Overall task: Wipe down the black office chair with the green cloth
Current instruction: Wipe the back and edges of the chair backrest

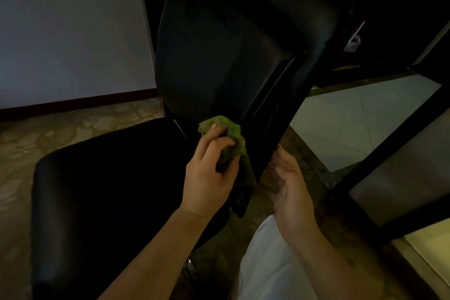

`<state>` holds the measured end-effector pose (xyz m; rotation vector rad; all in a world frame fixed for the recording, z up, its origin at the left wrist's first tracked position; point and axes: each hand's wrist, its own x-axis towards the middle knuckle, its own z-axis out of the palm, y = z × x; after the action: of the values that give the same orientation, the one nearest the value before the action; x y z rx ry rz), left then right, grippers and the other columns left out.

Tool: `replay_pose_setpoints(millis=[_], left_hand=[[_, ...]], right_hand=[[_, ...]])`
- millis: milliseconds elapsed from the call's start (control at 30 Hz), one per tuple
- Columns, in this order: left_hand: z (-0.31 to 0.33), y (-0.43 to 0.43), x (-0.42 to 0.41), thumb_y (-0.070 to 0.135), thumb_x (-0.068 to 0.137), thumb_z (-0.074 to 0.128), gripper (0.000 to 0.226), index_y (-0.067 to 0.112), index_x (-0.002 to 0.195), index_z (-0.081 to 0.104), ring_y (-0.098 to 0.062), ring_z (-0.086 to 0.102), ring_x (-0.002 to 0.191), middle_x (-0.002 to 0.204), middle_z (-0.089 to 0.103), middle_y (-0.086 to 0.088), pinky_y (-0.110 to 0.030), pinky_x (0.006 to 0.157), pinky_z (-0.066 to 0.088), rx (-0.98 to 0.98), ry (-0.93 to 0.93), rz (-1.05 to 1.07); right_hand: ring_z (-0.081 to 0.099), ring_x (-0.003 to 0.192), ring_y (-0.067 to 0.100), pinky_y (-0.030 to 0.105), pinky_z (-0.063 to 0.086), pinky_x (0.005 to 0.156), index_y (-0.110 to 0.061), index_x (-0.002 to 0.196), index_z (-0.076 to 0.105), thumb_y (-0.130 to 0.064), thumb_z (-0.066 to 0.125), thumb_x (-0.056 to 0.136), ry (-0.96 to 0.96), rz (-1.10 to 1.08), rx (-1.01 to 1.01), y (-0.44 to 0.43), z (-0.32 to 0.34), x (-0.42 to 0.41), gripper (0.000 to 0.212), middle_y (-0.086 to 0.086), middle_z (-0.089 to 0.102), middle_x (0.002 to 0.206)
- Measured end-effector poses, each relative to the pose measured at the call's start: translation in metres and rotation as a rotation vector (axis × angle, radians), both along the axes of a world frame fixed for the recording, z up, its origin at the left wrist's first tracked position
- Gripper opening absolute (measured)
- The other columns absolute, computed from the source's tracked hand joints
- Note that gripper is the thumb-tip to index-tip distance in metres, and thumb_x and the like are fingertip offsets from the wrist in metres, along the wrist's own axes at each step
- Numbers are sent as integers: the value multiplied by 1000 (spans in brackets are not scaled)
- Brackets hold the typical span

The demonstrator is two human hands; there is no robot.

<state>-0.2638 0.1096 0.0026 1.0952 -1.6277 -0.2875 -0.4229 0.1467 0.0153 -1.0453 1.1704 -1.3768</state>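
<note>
Green cloth (pixel 231 137) sits bunched in our left hand (pixel 207 175), low down on the chair (pixel 219 85), where its back (pixel 219 31) meets the seat (pixel 109 190). Our fingers (pixel 220 142) curl round the cloth and press it on the dark bottom edge of the back. Our right hand (pixel 292 192) is on the other side of that edge. Its fingers are loose and straight and hold nothing. We cannot tell if it touches the chair or is just beside it.

We think the cloth is soft and light. It may fold up or slip if we hold it loosely, so a full bunch in the palm seems best. The chair looks big, smooth and shiny. We guess it is heavy, but it may turn or roll when we push. The side edge of the back looks like a good place to hold it steady.

The back has long side edges and a narrow gap above the seat, where the cloth could catch. On the left there is open floor (pixel 73 129) up to the wall (pixel 68 27), so we have room that way. On the right a black frame (pixel 389 146) stands near, so room is tight there. Our white trouser leg (pixel 267 270) is close under the right hand.
</note>
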Motion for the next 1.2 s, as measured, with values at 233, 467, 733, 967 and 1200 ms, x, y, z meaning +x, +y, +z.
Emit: replay_pose_setpoints(millis=[233, 467, 733, 967, 1200], left_hand=[[0, -3, -1, 15, 86, 75, 22, 10, 106, 69, -27, 54, 134, 137, 57, -5, -42, 104, 53, -58, 20, 32], [-3, -3, 2, 14, 83, 75, 11, 8, 91, 72, -29, 54, 134, 130, 57, -2, -32, 110, 46, -40, 29, 23], [-3, 10, 17, 7, 81, 79, 15, 14, 91, 71, -22, 53, 136, 131, 58, 0, -32, 108, 48, 5, 43, -32], [11, 13, 7, 2, 81, 80, 20, 14, 94, 71, -12, 58, 126, 131, 58, 2, -16, 104, 46, 10, 79, -6], [15, 2, -4, 2, 81, 80, 16, 8, 92, 71, -2, 54, 124, 130, 55, 2, -14, 100, 46, 0, 94, 36]], right_hand=[[58, 125, 4, 55, 41, 111, -54, 122, 63, -31, 46, 85, 11, -8, -2, -2, -1, 1, 46, -18, 64, 132], [55, 128, 6, 58, 39, 112, -55, 123, 61, -36, 48, 84, 33, -3, 19, -3, -3, -1, 45, -18, 61, 135], [56, 124, 2, 57, 39, 111, -56, 121, 62, -34, 46, 85, 53, 24, 12, -3, 0, -3, 45, -20, 62, 132], [58, 125, 6, 56, 42, 110, -52, 122, 63, -32, 47, 87, 25, 9, -24, -1, 1, -1, 43, -17, 63, 132], [58, 126, 7, 54, 42, 111, -50, 123, 63, -29, 46, 89, 20, 7, -38, -2, 0, -1, 44, -17, 64, 132]])
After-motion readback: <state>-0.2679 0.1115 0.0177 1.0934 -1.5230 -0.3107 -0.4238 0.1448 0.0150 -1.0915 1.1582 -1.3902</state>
